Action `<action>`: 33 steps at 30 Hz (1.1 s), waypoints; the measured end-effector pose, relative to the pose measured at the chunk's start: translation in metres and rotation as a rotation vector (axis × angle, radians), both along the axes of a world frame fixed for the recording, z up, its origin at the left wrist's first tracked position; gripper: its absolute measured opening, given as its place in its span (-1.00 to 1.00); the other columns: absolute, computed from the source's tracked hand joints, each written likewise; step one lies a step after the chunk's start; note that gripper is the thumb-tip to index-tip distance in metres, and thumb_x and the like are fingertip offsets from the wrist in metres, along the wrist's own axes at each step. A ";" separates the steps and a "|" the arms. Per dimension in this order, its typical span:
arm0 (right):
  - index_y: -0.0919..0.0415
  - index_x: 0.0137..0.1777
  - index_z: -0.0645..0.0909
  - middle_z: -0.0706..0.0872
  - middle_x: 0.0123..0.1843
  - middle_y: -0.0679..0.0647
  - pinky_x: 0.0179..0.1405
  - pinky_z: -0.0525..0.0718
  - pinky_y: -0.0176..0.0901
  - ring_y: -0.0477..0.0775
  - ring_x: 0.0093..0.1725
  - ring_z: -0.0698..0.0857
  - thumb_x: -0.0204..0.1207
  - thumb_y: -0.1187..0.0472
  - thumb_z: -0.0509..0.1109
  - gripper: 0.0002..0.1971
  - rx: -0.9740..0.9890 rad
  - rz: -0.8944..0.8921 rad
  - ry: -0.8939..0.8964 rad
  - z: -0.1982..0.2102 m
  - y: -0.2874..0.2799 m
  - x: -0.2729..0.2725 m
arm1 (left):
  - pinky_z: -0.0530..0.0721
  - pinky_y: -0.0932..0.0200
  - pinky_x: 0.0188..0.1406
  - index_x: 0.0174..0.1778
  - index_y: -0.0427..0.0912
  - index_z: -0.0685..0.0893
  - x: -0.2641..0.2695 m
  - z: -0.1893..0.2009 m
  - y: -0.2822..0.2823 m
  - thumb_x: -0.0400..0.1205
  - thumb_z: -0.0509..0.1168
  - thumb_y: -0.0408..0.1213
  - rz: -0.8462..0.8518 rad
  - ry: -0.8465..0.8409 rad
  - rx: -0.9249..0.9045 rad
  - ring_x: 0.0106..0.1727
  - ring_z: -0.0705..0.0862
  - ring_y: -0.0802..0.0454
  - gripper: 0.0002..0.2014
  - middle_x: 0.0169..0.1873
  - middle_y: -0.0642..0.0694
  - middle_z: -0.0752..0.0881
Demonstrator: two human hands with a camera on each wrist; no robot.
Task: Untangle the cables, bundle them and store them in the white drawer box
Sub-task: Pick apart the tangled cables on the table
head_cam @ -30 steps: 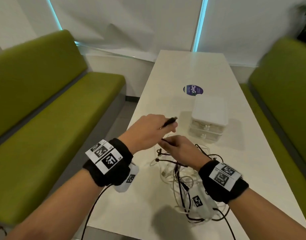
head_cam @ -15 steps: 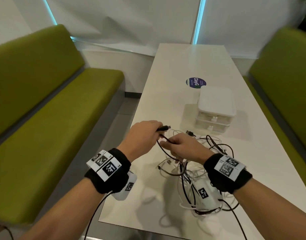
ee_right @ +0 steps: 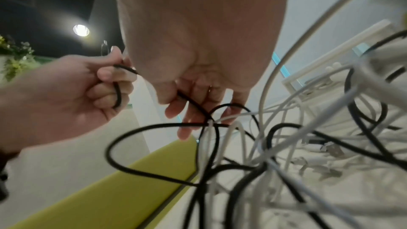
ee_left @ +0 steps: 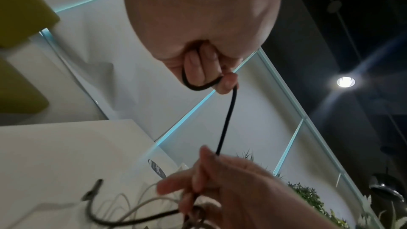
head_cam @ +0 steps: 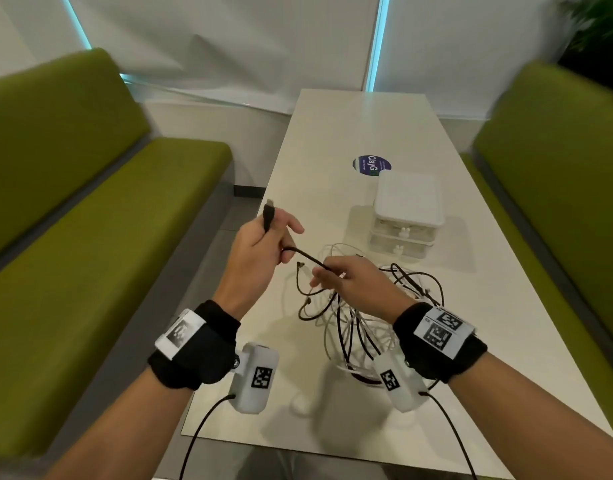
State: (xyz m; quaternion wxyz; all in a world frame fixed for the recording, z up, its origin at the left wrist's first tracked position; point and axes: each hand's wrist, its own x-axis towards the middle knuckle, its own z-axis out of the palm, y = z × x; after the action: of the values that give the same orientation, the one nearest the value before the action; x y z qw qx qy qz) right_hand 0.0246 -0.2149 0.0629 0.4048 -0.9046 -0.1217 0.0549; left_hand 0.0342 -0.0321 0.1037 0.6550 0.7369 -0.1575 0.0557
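Note:
A tangle of black and white cables point(head_cam: 364, 317) hangs from my hands down to the white table point(head_cam: 350, 126). My left hand point(head_cam: 260, 244) grips the end of a black cable point(head_cam: 307, 258), its plug point(head_cam: 268, 218) sticking up past the thumb. In the left wrist view the black cable point(ee_left: 226, 119) loops round my curled fingers point(ee_left: 202, 65). My right hand point(head_cam: 350, 282) pinches the same black cable a short way along, above the tangle point(ee_right: 275, 154). The white drawer box point(head_cam: 405, 216) stands behind the cables, both drawers shut.
Green benches point(head_cam: 90, 209) run along both sides of the table, the right one point(head_cam: 558, 174) close to the drawer box. A round dark sticker point(head_cam: 370, 165) lies on the table behind the box. Wrist camera leads hang below both forearms.
My left hand has lifted and pulled left with the black cable end, turning the plug upward. The right hand holds on at the tangle, so the cable between my hands is drawn taut.

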 end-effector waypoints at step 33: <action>-0.05 -0.23 0.53 0.70 -0.15 -0.08 -0.14 0.54 -0.15 -0.03 -0.13 0.64 0.58 0.07 0.43 -0.83 -0.235 -0.014 0.065 -0.022 0.003 -0.007 | 0.42 0.45 -0.20 -0.13 -0.17 0.61 -0.006 -0.058 -0.006 0.74 0.14 -0.41 0.051 -0.157 0.724 -0.17 0.56 0.07 -0.81 -0.09 0.06 0.46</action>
State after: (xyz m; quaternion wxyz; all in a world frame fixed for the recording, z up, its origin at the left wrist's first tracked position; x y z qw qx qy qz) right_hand 0.0176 -0.2114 0.0412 0.2999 -0.9444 -0.0947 0.0953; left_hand 0.0283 -0.0379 0.0461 0.3364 0.9179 -0.1986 0.0691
